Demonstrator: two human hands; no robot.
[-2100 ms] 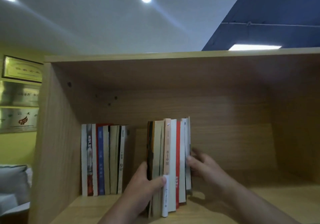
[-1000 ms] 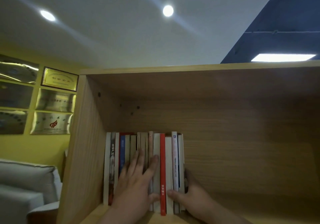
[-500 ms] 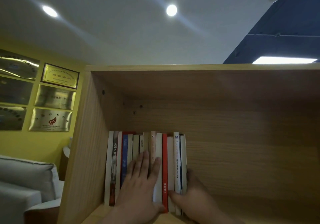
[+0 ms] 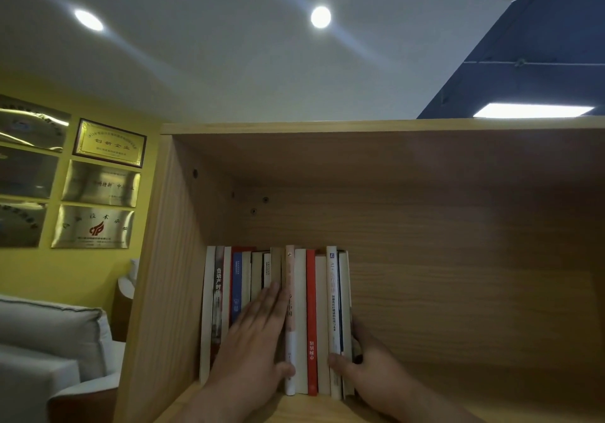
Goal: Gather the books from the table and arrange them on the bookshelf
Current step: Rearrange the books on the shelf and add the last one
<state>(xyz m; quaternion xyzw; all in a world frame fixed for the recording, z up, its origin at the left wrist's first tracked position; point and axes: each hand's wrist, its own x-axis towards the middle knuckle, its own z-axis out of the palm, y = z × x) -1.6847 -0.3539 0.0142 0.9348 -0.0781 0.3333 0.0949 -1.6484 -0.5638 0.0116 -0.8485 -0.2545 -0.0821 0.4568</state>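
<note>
Several books (image 4: 311, 308) stand upright in one tight row at the left end of a wooden bookshelf (image 4: 425, 259) compartment, against its left wall. A red spine (image 4: 311, 321) sits among white and blue ones. My left hand (image 4: 253, 354) lies flat, fingers together, against the spines in the middle of the row. My right hand (image 4: 366, 363) is wrapped around the right end of the row, thumb on the front of the last book, fingers behind its side.
To the right of the books the shelf compartment is bare wood. Left of the shelf hang framed plaques (image 4: 108, 142) on a yellow wall, and a grey sofa (image 4: 49, 341) stands below them.
The separate bundle of books held between both hands has been pushed left and now joins the books at the left wall in one row. My left hand moved onto the spines.
</note>
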